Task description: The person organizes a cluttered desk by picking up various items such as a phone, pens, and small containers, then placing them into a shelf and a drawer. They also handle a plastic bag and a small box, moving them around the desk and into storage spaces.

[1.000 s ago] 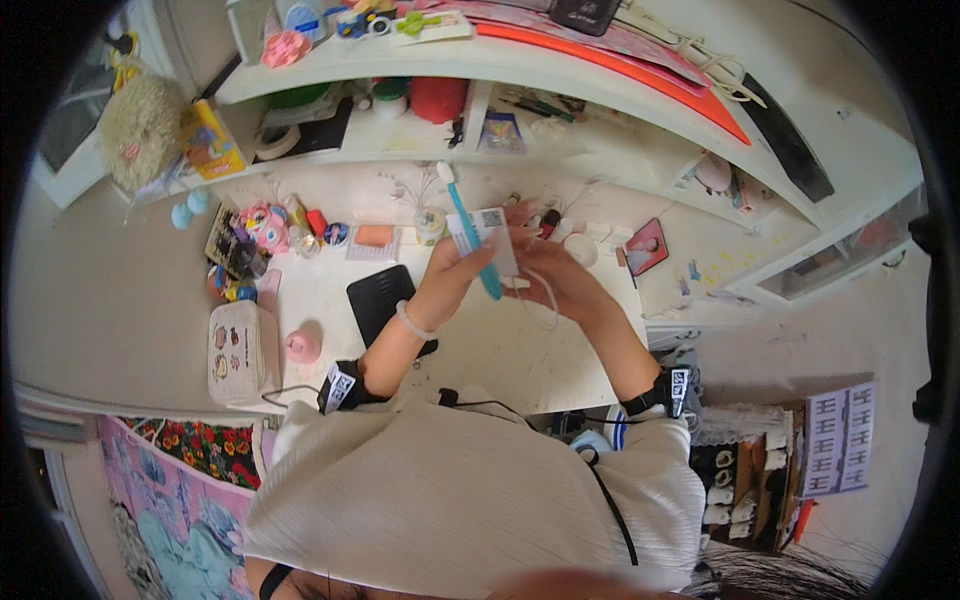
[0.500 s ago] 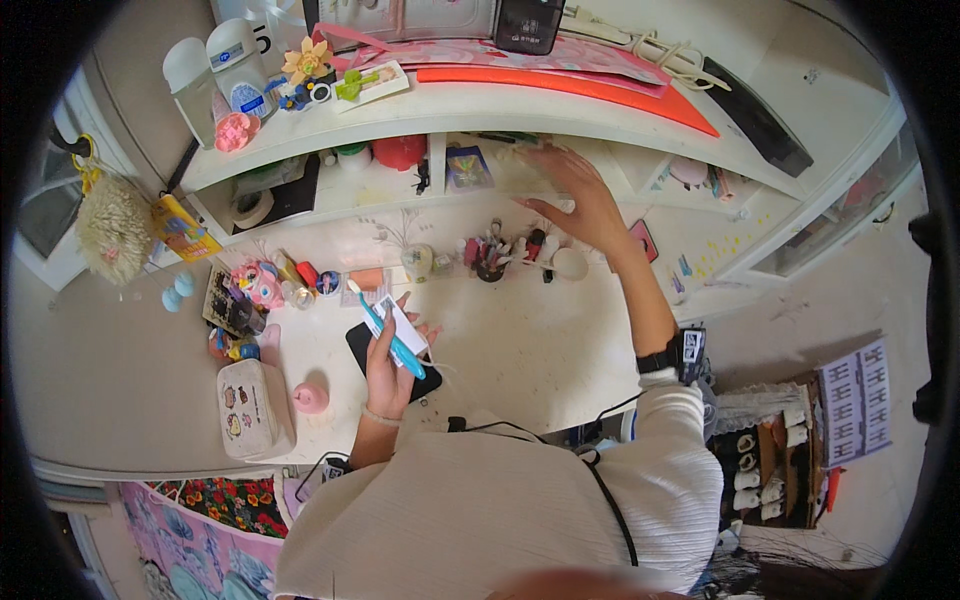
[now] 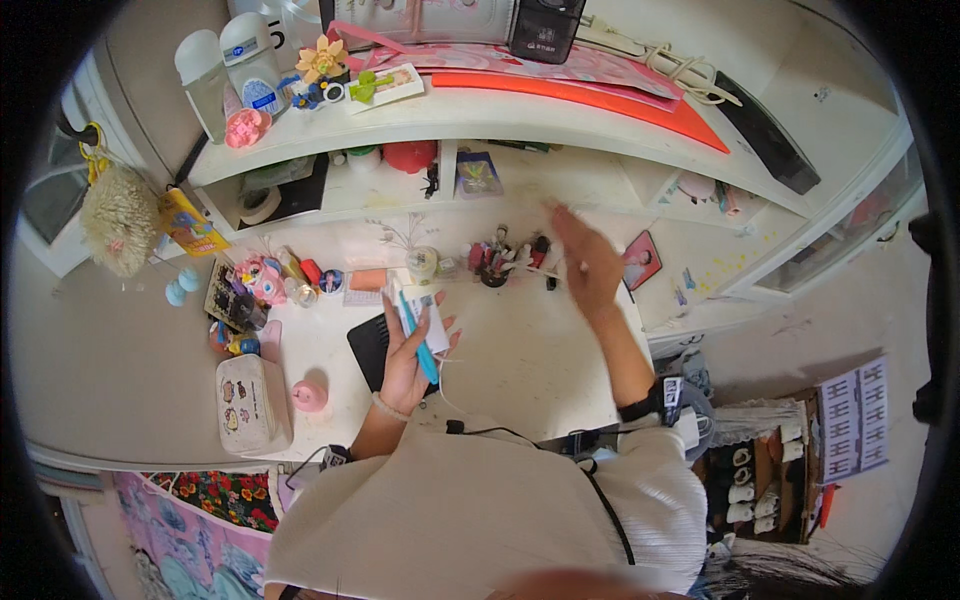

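My left hand [image 3: 405, 365] is closed around a blue toothbrush [image 3: 415, 338], held upright with its head pointing away from me. A white flat object [image 3: 432, 325] is in the same hand, behind the toothbrush; its kind is not clear. Partly under this hand lies a black flat object [image 3: 371, 350] on the desk. A thin white cord [image 3: 447, 385] hangs beside the hand. My right hand [image 3: 587, 265] is over the far right part of the desk, blurred, fingers stretched out and holding nothing visible. It is nearest to a holder of cosmetics [image 3: 493, 262].
A white shelf [image 3: 640, 130] spans the back, with a blue-edged packet [image 3: 478, 175] in its middle cubby. At left on the desk [image 3: 510, 370] stand a white case [image 3: 248, 405], a pink round object [image 3: 309, 395] and small figures. A framed photo [image 3: 641, 260] leans at right.
My right hand has come down from the middle cubby toward the desk. My left hand has shifted slightly right with the toothbrush, which now stands more upright.
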A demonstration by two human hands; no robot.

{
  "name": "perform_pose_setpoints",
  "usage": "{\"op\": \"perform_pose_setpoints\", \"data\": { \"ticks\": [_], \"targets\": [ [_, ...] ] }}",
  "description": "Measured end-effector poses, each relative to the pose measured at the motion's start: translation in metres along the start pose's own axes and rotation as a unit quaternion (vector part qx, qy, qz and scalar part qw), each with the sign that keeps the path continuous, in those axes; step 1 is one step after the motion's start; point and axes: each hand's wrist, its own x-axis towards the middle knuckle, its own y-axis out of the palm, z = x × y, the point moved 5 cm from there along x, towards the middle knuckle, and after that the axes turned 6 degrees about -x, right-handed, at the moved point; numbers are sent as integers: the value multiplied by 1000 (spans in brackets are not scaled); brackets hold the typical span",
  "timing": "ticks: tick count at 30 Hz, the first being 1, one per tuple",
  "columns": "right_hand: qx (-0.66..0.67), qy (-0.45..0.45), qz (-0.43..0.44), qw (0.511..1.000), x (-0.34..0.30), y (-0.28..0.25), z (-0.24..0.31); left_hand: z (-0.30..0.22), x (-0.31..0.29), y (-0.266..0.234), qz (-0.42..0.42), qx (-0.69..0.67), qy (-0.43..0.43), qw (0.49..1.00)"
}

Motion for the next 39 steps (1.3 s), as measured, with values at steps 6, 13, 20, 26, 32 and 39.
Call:
{"op": "perform_pose_setpoints", "data": {
  "ticks": [6, 13, 20, 26, 32, 39],
  "targets": [
    [95, -149, 164, 971, -49, 37, 91, 32, 25, 20, 12, -29, -63, 998],
    [98, -146, 281, 943, -53, 44, 101, 35, 29, 8, 46, -127, -87, 987],
    [221, -141, 274, 925, -24, 51, 89, 20, 28, -10, 21, -128, -51, 990],
    [-12, 63, 108, 992, 87, 65, -79, 4, 25, -18, 6, -230, -4, 973],
    [-32, 64, 174, 982, 103, 109, -141, -3, 9, -32, -25, -192, 18, 981],
    [67, 108, 209, 969, 87, 120, -160, -3, -11, -49, -48, -171, 28, 984]
  ]
}}
